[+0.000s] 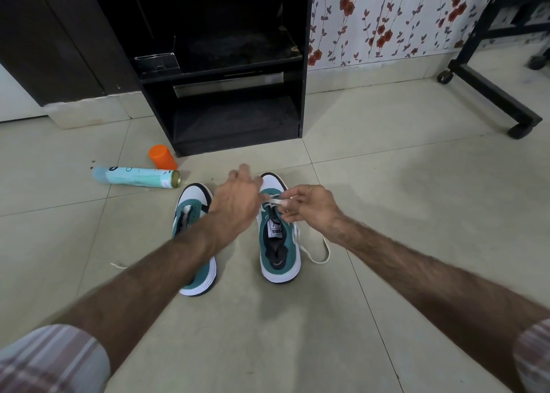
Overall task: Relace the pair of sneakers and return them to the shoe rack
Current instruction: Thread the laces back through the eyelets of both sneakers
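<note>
Two teal and white sneakers stand on the tiled floor, toes pointing away from me. The left sneaker (190, 211) is partly hidden under my left forearm. The right sneaker (278, 244) has a white lace (320, 257) trailing on the floor at its right side. My left hand (238, 202) reaches over the right sneaker's front eyelets with its fingers curled; what it grips is hidden. My right hand (312, 208) pinches a flat white stretch of lace just above the tongue. The black shoe rack (226, 74) stands ahead with its shelves showing no shoes.
A pale blue spray can (137, 177) lies on its side to the left of the sneakers, with its orange cap (162, 156) standing behind it. A black wheeled frame (491, 92) stands at the right. A short loose lace end (119, 264) lies left of my forearm.
</note>
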